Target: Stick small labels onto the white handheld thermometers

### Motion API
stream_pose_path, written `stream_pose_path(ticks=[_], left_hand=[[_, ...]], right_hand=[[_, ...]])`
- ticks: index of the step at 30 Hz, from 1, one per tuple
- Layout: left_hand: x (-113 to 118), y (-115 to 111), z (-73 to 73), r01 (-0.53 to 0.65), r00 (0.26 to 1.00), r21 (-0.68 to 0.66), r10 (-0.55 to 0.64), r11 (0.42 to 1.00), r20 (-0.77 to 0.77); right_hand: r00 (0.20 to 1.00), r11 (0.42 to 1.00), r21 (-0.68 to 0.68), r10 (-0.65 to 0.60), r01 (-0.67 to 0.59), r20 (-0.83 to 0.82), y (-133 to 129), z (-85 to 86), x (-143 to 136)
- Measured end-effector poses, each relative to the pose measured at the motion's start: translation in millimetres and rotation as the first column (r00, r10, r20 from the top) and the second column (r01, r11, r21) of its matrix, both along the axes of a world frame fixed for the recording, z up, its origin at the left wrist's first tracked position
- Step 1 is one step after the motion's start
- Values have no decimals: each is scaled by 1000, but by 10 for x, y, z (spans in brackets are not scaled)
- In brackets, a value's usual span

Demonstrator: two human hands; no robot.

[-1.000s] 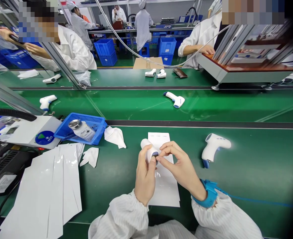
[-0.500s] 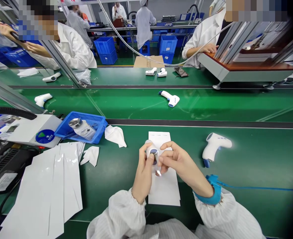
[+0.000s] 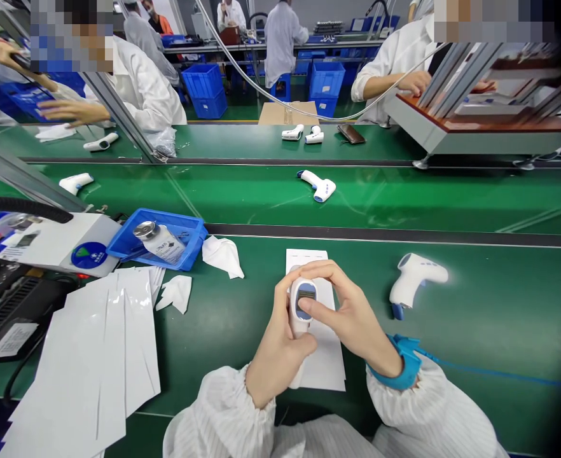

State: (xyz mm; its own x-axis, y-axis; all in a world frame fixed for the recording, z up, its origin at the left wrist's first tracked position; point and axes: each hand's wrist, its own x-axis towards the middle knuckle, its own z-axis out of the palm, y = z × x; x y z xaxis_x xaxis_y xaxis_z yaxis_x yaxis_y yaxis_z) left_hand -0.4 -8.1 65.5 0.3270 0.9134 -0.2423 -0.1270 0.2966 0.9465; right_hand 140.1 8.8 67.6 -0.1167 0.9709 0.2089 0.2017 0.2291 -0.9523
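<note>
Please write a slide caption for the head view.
Left hand and right hand hold a white handheld device, right thumb at its screen, over white paper on a green bench.

Smooth plastic thermometer (image 3: 304, 292), paper sheet (image 3: 327, 359), crinkled cloth sleeve (image 3: 233, 404).

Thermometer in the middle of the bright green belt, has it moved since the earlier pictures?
Yes: the thermometer has shifted left along the belt, judged against the blue tray.
</note>
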Motion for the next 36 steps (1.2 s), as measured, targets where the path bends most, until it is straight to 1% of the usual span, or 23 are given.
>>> stream_pose_path(ticks=[3,6,9,10,12,15,18,21,24,26,28,29,30,31,32,33,34,36], left_hand=[[11,-17,41,29,999,-60,-27,998,33],[19,-23,82,29,998,-109,-23,994,56],[13,-25,108,2,999,-115,3,993,38],[8,-24,111,-13,999,-111,16,994,28],[-6,-23,108,-38,999,-99,40,994,13],[-24,-25,84,-57,998,-59,57,997,-4],[-30,-36,49,-45,999,-8,45,999,-21],[-27,-48,20,-33,999,18,34,999,-31],[-30,-38,17,-27,999,12,28,1000,-44],[-41,-10,37,-20,999,-29,19,999,-36],[-61,28,74,-29,1000,-75,29,997,0],[-75,48,97,-45,999,-88,47,995,20],[-93,65,122,-73,996,-92,76,993,35],[-114,80,147,-110,993,-92,114,990,41],[-138,91,172,-151,987,-91,156,984,43],[-166,99,196,-187,981,-90,191,978,42],[-196,104,216,-210,976,-93,214,973,43],[-265,107,247,-225,971,-107,232,968,55]], right_hand=[[998,998,21,-56,56,-20,26,9,1],[995,994,37,-100,101,-22,40,5,-11],[995,995,28,-91,92,-37,39,9,-23],[997,998,12,-60,61,-46,37,13,-22],[997,998,-44,39,-42,-66,35,22,-11],[977,972,-124,188,-200,-101,47,41,19],[964,953,-149,252,-263,-87,68,68,34],[967,953,-162,253,-254,-30,62,95,11],[981,973,-141,190,-183,43,60,98,-37],[988,985,-108,140,-133,65,153,72,-58],[994,993,-78,92,-87,58,402,10,-47],[996,996,-68,57,-52,68,594,-34,-28],[994,998,-62,-11,17,108,827,-87,-2],[971,992,-43,-109,120,212,1088,-145,26],[910,969,-42,-212,243,357,1365,-204,52],[803,924,-79,-280,374,526,1641,-261,70],[755,896,-97,-302,433,582,1901,-312,75],[697,861,-119,-311,494,646,2332,-397,40]])
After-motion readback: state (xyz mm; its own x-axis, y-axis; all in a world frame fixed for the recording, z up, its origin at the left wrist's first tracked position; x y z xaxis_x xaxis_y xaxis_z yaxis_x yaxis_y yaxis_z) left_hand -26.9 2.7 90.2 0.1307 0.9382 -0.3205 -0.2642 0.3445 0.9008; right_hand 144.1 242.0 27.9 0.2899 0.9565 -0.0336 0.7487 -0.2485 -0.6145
